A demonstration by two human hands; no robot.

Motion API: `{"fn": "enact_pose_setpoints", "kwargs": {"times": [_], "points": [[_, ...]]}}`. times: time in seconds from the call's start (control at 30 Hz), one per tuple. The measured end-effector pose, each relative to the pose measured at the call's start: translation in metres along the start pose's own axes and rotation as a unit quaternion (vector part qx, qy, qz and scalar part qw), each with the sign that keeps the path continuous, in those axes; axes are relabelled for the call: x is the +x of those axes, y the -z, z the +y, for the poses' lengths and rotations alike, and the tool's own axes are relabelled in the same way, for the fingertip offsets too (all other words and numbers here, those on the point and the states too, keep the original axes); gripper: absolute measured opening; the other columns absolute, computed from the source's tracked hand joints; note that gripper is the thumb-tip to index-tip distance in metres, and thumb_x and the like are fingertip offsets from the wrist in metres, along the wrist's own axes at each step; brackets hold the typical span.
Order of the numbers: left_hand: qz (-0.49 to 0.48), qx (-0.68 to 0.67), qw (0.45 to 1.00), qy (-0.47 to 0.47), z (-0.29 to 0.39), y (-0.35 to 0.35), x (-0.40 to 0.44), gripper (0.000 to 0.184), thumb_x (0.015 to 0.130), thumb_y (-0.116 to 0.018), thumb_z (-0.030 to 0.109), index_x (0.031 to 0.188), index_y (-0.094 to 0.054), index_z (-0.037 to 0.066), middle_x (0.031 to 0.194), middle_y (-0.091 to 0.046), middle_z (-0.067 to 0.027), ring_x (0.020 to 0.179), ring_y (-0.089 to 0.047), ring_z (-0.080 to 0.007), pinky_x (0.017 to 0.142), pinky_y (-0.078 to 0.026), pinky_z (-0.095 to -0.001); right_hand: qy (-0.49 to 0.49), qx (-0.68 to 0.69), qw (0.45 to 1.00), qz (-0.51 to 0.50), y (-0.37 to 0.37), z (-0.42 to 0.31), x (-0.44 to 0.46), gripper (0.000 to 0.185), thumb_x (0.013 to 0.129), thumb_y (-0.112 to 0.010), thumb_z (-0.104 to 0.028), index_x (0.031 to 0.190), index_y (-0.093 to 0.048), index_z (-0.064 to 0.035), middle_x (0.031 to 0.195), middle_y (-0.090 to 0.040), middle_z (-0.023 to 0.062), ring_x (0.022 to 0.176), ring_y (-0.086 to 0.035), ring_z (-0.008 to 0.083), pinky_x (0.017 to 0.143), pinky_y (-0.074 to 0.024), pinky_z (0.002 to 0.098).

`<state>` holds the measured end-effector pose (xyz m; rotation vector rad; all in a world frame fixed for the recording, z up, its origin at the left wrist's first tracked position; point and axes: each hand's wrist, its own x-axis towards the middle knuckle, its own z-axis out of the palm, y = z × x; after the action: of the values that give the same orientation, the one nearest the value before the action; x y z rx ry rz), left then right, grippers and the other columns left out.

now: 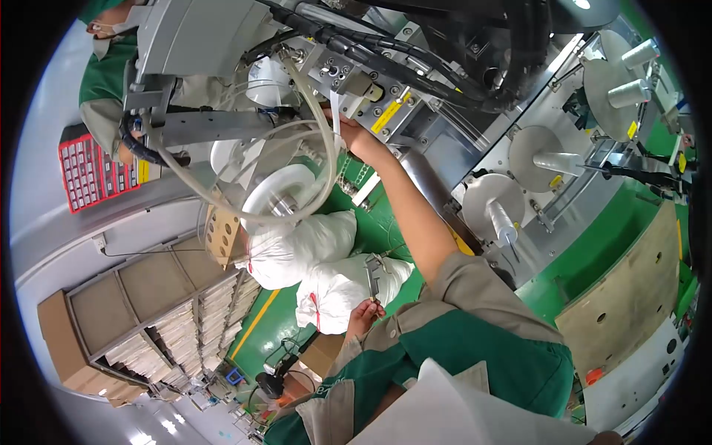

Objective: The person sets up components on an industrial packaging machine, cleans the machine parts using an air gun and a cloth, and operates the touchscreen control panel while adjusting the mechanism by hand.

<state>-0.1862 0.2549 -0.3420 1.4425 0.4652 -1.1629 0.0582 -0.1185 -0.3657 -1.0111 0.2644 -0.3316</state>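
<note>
My right hand (354, 139) reaches up into the machine, beside a white strip (335, 111) and a loop of clear tubing (326, 159). Its fingertips are partly hidden there, so I cannot make out whether they grip anything. Lower down, near my chest, my left hand (362, 317) is closed on the lower end of a small silver metal piece (373, 276) shaped like a bracket. The piece points upward, in front of white bags. A short metal chain (362, 175) hangs below my right hand, and a white reel (278, 194) sits to its left.
Two stuffed white bags (304, 248) rest on the green floor (259, 334). Metal discs with spindles (493, 208) line the machine on the right. Shelving (133, 297) and a red parts rack (93, 167) stand at left. Another person (111, 81) is at upper left.
</note>
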Motion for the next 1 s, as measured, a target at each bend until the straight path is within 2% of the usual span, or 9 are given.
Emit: {"fn": "enact_pose_setpoints", "kwargs": {"times": [0.2,0.23,0.27,0.43,0.6,0.7,0.83,0.93,1.0], "points": [[0.051,-0.016,0.998,-0.022,0.021,0.003,0.015,0.017,0.096,-0.049,0.013,0.104,-0.055,0.0,0.087,-0.059,-0.006,0.083,-0.059,-0.0168,0.08,-0.049,-0.0308,-0.107,-0.386,0.916,0.031,0.014,-0.026,-0.007,0.03,0.092,-0.051,-0.021,0.116,-0.06,-0.005,0.108,-0.064,0.0062,0.099,-0.057,0.0197,0.086,-0.0435,0.0313],[0.061,-0.016,0.998,-0.023,0.024,0.003,0.019,0.016,0.096,-0.049,0.014,0.104,-0.055,0.0,0.087,-0.059,-0.0062,0.083,-0.059,-0.017,0.08,-0.049,-0.0311,0.086,-0.273,0.952,0.112,0.012,-0.008,-0.007,0.029,0.091,-0.054,-0.021,0.115,-0.061,-0.0056,0.111,-0.063,0.0074,0.101,-0.057,0.0202,0.088,-0.0436,0.0321],[0.073,-0.017,0.997,-0.022,0.024,0.004,0.019,0.016,0.096,-0.049,0.014,0.103,-0.055,0.0,0.087,-0.059,-0.0063,0.082,-0.059,-0.0172,0.08,-0.049,-0.0313,-0.042,-0.165,0.98,0.102,0.011,-0.007,-0.008,0.03,0.091,-0.055,-0.022,0.115,-0.061,-0.0061,0.115,-0.061,0.0083,0.104,-0.055,0.021,0.09,-0.0429,0.032],[0.077,0.004,0.997,0.002,0.022,0.003,0.022,0.016,0.095,-0.051,0.013,0.105,-0.055,0.001,0.089,-0.06,-0.0064,0.084,-0.06,-0.0177,0.081,-0.049,-0.0309,0.137,-0.167,0.97,0.107,0.01,0.021,0.01,0.036,0.091,-0.054,-0.027,0.121,-0.057,-0.0086,0.122,-0.058,0.0088,0.11,-0.053,0.0226,0.095,-0.0406,0.0361],[0.057,-0.034,0.998,0.006,0.001,0.011,0.028,0.017,0.096,-0.049,0.014,0.106,-0.054,0.001,0.089,-0.059,-0.006,0.085,-0.06,-0.0181,0.08,-0.049,-0.0308,0.06,0.039,0.996,0.052,0.009,0.074,0.03,0.033,0.091,-0.053,-0.028,0.116,-0.058,-0.0074,0.116,-0.059,0.0076,0.105,-0.054,0.0198,0.092,-0.0416,0.0344],[0.066,-0.024,0.997,0.022,0.001,0.009,0.031,0.018,0.096,-0.049,0.015,0.106,-0.054,0.001,0.091,-0.059,-0.0055,0.086,-0.059,-0.0178,0.08,-0.048,-0.0308,0.072,0.277,0.953,-0.1,0.012,0.06,0.033,0.038,0.095,-0.049,-0.035,0.117,-0.055,-0.0038,0.109,-0.056,0.0023,0.095,-0.052,0.0107,0.087,-0.043,0.0265],[0.08,-0.023,0.996,0.026,-0.001,0.011,0.032,0.018,0.096,-0.05,0.016,0.106,-0.054,0.002,0.092,-0.058,-0.0055,0.087,-0.059,-0.0177,0.08,-0.048,-0.0313,-0.04,0.538,0.839,-0.068,0.01,0.045,0.033,0.039,0.092,-0.051,-0.018,0.124,-0.048,0.0035,0.127,-0.048,0.0206,0.115,-0.048,0.0325,0.098,-0.0427,0.0435],[0.076,-0.035,0.996,0.008,-0.007,0.015,0.033,0.018,0.096,-0.051,0.016,0.106,-0.055,0.002,0.091,-0.058,-0.005,0.086,-0.059,-0.0175,0.079,-0.048,-0.0313,0.136,0.03,0.99,-0.038,0.001,-0.032,0.012,0.042,0.087,-0.064,-0.037,0.112,-0.062,-0.0039,0.119,-0.058,0.0098,0.111,-0.052,0.0191,0.095,-0.0414,0.033],[0.1,-0.036,0.994,0.021,-0.01,0.018,0.038,0.018,0.096,-0.051,0.017,0.105,-0.055,0.002,0.09,-0.059,-0.0049,0.085,-0.059,-0.0179,0.078,-0.048,-0.0317,0.207,0.058,0.973,-0.084,-0.002,-0.047,0.015,0.039,0.088,-0.062,-0.037,0.107,-0.063,-0.0023,0.122,-0.057,0.0118,0.117,-0.049,0.0224,0.1,-0.036,0.0361]]}}
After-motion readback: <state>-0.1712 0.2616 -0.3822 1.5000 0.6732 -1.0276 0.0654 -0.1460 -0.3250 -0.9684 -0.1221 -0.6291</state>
